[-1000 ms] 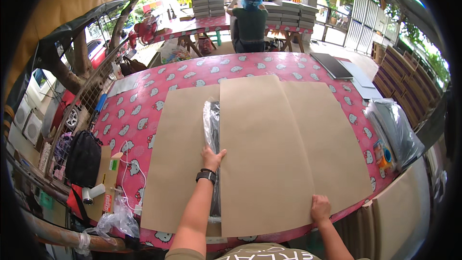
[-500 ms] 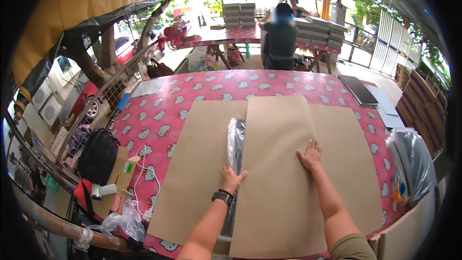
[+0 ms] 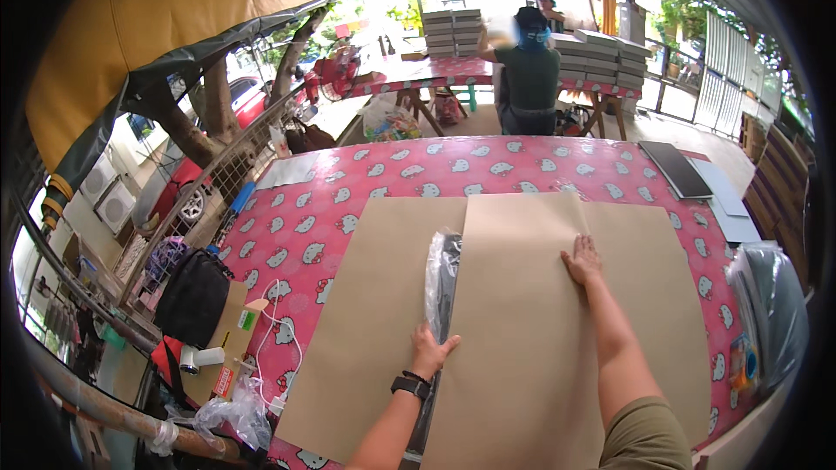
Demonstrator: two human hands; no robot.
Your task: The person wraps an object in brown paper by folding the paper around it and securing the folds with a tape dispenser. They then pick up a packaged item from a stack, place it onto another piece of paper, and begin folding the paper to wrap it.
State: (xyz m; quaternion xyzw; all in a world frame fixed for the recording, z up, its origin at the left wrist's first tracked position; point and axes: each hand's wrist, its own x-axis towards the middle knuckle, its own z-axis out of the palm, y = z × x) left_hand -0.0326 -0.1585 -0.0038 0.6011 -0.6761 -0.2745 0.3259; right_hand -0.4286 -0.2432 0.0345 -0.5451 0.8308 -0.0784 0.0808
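A big sheet of brown paper (image 3: 374, 313) lies on a table with a pink patterned cloth (image 3: 305, 235). Its right part (image 3: 522, 296) is folded over a dark item in a clear plastic bag (image 3: 442, 270), which shows in the gap. My left hand (image 3: 429, 351), with a black watch on the wrist, presses flat on the near edge of the folded flap beside the bag. My right hand (image 3: 582, 259) lies flat and open on top of the folded paper, farther away.
A dark flat board (image 3: 677, 169) and grey sheets (image 3: 727, 200) lie at the table's far right. Plastic-wrapped goods (image 3: 771, 305) sit at the right edge. A black bag (image 3: 192, 296) and tape rolls (image 3: 198, 357) are at left. A person (image 3: 529, 74) stands at a far table with stacked boxes (image 3: 453, 30).
My right hand has moved from the table's near edge up onto the folded paper and now lies farther out on it. My left hand stays at the flap's edge.
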